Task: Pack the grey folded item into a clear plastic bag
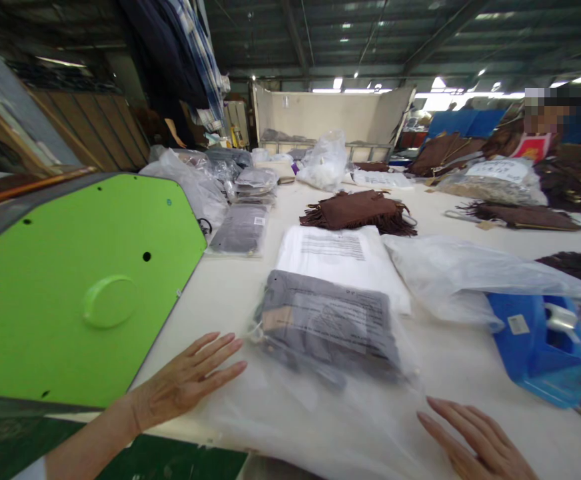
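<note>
A clear plastic bag (pixel 290 413) lies on the white table with a flat grey fabric bag (pixel 330 327) inside, a tan tag at its left part. Printed text shows on the plastic. My left hand (pixel 190 373) is stretched out at the left edge of the plastic, fingers extended and holding nothing. On the other side, my right hand (pixel 475 433) hovers over or rests by the plastic's lower right, fingers out; whether it touches cannot be made out. Under the top of the packed item sits a stack of white printed plastic bags (pixel 340 250).
A green board (pixel 70 287) stands at the left. A blue tape dispenser (pixel 540 347) is at the right, beside loose plastic (pixel 460 273). Brown fringed bags (pixel 360 210) and packed grey items (pixel 240 230) lie farther back. A person (pixel 540 133) is at the far right.
</note>
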Demonstrator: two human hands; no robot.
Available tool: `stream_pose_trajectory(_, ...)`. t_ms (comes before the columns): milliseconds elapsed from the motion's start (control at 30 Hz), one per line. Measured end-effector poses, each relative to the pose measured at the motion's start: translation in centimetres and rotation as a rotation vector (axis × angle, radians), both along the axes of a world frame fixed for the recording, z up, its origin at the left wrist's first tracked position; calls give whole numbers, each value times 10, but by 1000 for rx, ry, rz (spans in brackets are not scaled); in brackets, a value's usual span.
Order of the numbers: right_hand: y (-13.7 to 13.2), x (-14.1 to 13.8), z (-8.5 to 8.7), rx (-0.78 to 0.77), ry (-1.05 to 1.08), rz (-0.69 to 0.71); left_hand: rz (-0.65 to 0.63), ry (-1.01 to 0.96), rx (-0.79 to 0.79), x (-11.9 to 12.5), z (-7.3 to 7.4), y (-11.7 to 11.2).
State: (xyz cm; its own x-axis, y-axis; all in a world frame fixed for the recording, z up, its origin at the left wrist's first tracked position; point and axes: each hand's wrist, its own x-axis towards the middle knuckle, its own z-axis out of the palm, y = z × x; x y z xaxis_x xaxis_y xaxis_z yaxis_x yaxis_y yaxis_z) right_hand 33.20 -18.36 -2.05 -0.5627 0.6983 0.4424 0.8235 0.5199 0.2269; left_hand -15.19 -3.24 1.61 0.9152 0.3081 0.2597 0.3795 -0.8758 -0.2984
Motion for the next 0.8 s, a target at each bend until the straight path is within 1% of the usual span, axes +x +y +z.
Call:
stream_pose_trajectory(67,15,-15,7,0,-76,134,-117,17,-14,15,0,9)
stream_pose_trajectory(133,21,-28,6,-43,-28,173,-201,-9,-110,25,-4,14)
stream_pose_trajectory(200,22,-35,-1,-142,154,143,-224,-69,-271,28,-10,16)
stream_pose_trajectory(267,23,-37,-9,-273,411,32,-172,-175,-471,26,-18,18)
stream_pose_trajectory(333,26,-34,-14,-389,599,-109,-25,-330,-672,25,-24,20)
stream_pose_trajectory(400,32,-30,-14,-487,699,-248,197,-444,-846,29,-25,24)
stream_pose_trajectory(467,37,-26,-12,-600,760,-324,460,-511,-1000,40,-21,28)
stream_pose_trajectory(500,39,-25,-12,-630,785,-342,578,-537,-1061,47,-18,30)
stream_pose_trajectory(533,40,-25,-14,-619,795,-347,679,-573,-1087,53,-16,32)
stream_pose_trajectory(567,40,-25,-17,-572,786,-347,757,-607,-1072,60,-15,34)
stream_pose_trajectory(600,39,-26,-22,-506,764,-349,807,-615,-1017,65,-15,35)
stream_pose_trajectory(633,38,-27,-27,-439,742,-358,826,-588,-926,69,-17,35)
stream_pose_trajectory(667,37,-30,-33,-382,719,-368,827,-541,-801,72,-20,36)
stream_pose_trajectory(733,36,-35,-44,-284,626,-391,786,-397,-525,74,-28,37)
stream_pose_trajectory(800,36,-41,-50,-138,435,-413,744,-234,-277,74,-35,38)
